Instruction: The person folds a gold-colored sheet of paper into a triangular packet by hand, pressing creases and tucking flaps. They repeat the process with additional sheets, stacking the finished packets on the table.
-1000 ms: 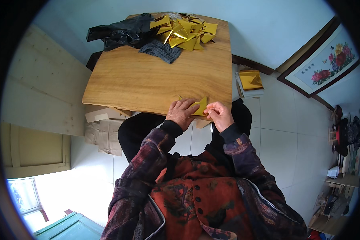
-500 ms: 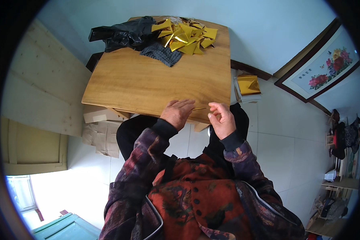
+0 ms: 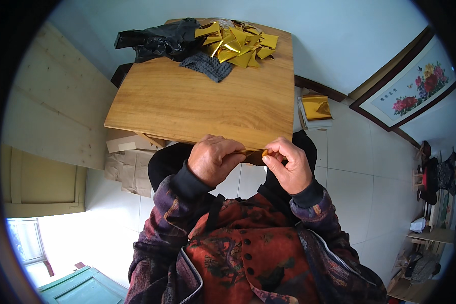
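Observation:
Over the near edge of the wooden table (image 3: 197, 106), a piece of gold foil paper (image 3: 256, 158) is stretched between my two hands. My left hand (image 3: 210, 159) is closed on its left end, thumb and fingers pinched together. With thumb and forefinger my right hand (image 3: 290, 166) pinches its right end. The paper is seen nearly edge-on, and my fingers hide its ends. Toward the back of the table lies a pile of folded gold paper pieces (image 3: 240, 45).
A black plastic bag (image 3: 167, 40) and a dark grey textured cloth (image 3: 207, 67) lie beside the pile. On the floor to the right, gold paper sheets (image 3: 316, 107) rest on a stack. Flattened brown paper (image 3: 129, 172) lies at the left, below the table.
Both hands have drawn back from the tabletop to its near edge. My right hand has closed on the paper's right end, and the paper shows wider now.

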`<action>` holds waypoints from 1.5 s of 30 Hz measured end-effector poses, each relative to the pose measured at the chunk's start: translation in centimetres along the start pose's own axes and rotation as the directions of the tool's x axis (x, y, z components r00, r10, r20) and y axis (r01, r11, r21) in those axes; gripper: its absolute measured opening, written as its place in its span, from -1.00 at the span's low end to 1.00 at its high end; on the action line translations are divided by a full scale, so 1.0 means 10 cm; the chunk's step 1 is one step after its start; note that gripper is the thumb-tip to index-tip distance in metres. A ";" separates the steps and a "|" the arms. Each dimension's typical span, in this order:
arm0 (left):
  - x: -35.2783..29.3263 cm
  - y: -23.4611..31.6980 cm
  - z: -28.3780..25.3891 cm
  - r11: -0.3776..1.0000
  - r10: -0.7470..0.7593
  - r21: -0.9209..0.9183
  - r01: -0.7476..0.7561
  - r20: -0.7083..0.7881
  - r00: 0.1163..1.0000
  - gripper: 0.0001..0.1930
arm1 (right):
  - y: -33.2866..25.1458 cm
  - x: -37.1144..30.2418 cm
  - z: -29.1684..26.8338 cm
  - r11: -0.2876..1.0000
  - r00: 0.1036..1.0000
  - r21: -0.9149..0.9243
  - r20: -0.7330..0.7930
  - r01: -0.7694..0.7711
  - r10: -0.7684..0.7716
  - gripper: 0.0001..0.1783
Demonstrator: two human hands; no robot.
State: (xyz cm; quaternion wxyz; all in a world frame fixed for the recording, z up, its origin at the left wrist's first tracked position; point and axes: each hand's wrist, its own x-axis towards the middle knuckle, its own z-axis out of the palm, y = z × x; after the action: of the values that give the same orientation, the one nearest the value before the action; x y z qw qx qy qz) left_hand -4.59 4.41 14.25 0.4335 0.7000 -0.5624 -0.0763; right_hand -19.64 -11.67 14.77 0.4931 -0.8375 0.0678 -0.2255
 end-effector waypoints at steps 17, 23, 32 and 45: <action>-0.06 0.19 -0.05 0.981 0.118 0.160 -0.109 -0.047 0.992 -0.88 | -0.23 -0.04 -0.06 0.983 0.990 -0.116 0.004 0.141 -0.142 -0.80; -0.09 0.17 0.00 1.000 0.026 0.003 -0.026 0.046 0.999 -0.90 | -0.19 -0.03 -0.05 0.993 0.994 -0.077 0.071 0.094 -0.089 -0.87; -0.15 0.09 0.04 0.858 -0.257 -0.349 0.377 0.344 0.903 -0.85 | -0.04 -0.09 0.00 0.973 0.968 0.117 0.177 -0.198 0.176 -0.73; -0.43 -0.31 0.22 0.438 -0.348 -0.783 0.442 0.307 0.886 -0.83 | 0.16 -0.12 0.15 0.954 0.963 0.179 0.165 -0.241 0.213 -0.73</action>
State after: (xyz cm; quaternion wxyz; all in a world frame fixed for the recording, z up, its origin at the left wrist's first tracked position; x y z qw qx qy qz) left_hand -5.17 6.89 9.16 0.6543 0.5135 -0.2979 -0.4683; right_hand -19.91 -10.92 12.39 0.5999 -0.7851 0.1054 -0.1120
